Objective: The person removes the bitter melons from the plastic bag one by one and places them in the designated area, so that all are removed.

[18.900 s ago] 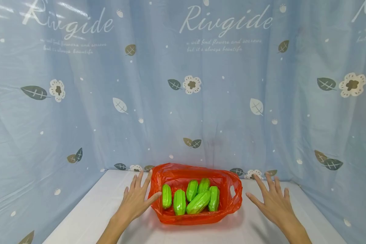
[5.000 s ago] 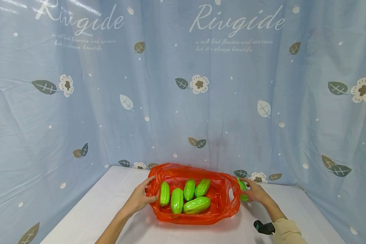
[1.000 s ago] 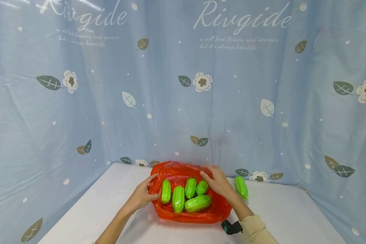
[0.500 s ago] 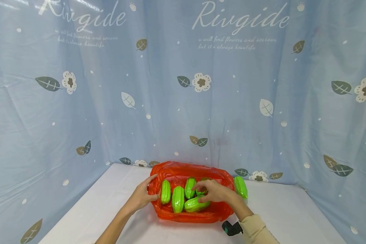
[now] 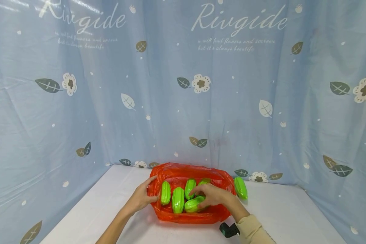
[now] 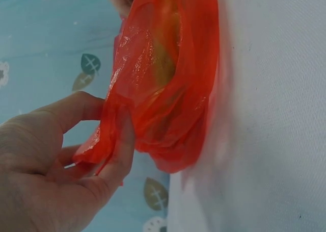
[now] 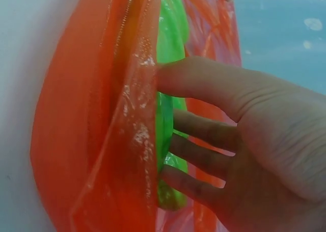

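Twice checked, left to right: pinching red bag at left rim with left hand; holding curled right hand over slanting green fruit inside bag; cannot tell whether grasping. Compared with five seconds ago, no longer touching, on that side, loose fruit just beyond bag's right end, on white table. Glossy, oblong, ridged in both cases.

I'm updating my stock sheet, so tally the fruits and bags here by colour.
Red bag: 1
Green fruits: 6 (5 inside the bag, 1 beside it)
Total: 7
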Available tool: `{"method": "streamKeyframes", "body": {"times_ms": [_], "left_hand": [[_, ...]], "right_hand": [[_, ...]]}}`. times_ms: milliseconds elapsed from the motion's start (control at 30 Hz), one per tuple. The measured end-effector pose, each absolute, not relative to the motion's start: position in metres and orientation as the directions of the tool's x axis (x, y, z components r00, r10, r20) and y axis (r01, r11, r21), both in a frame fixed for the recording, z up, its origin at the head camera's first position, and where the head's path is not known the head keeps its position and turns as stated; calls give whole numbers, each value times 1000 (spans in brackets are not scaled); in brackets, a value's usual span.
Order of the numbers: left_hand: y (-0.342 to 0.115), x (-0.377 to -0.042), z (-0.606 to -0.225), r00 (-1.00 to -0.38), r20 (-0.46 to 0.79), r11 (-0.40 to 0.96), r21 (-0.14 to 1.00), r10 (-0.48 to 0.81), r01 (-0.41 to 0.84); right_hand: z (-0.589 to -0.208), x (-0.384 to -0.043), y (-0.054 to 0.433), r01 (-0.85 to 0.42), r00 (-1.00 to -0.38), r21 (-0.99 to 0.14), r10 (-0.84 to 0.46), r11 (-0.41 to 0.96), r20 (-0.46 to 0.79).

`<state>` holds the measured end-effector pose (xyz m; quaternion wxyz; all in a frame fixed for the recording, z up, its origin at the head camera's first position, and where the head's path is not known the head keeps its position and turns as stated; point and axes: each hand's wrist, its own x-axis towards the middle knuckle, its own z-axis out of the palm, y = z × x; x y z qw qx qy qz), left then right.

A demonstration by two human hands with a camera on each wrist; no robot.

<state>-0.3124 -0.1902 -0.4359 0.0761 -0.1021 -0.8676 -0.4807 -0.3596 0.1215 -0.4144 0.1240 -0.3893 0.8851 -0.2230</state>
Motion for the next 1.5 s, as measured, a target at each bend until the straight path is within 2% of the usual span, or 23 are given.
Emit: {"method": "streamKeyframes", "body": {"times_ms": [167,433,1500], "left_hand": [[-190,-313,-436,-968,229,522,815,107,251],[-190,-313,-437,-965,233,516,816,123,262],[-192,-313,-436,-966,220,496,829,135,258]], "right_hand": [[-415,-357,119,-597,-686,-496,-722,630,-92],[-416,-356,117,-589,-680,-495,-723,639,-122],[-408,-349,120,-579,-699,-477,-704,661,-127]]}}
